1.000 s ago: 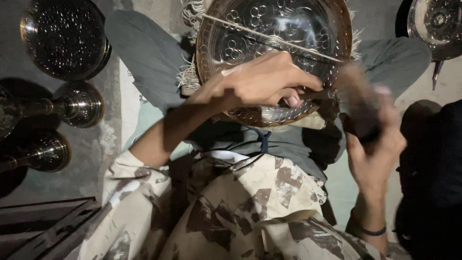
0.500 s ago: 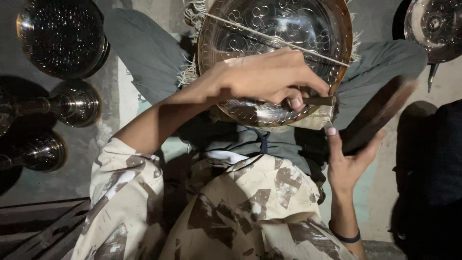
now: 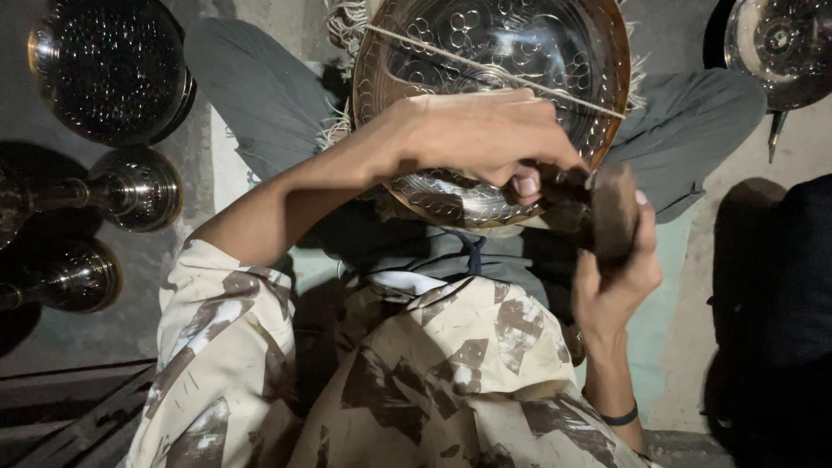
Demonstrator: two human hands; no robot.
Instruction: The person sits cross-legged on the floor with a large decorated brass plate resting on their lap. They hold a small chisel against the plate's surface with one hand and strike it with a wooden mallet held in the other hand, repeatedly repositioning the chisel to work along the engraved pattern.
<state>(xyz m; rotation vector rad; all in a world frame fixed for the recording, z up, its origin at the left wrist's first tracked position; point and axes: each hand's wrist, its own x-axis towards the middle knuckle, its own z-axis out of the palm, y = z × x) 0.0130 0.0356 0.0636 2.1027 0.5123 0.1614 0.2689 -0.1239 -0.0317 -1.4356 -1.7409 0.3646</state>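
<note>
Engraved brass bowl (image 3: 494,52) propped in lap, twelve o'clock. Left hand (image 3: 485,139) fingers curled shut on small tool at rim. Right hand (image 3: 615,269) clamped on dark mallet (image 3: 611,212), three o'clock of tool, nearer.

I see a round engraved brass bowl (image 3: 520,52) tilted on its edge at far centre; a dark wooden mallet (image 3: 611,212) upright just right.
</note>
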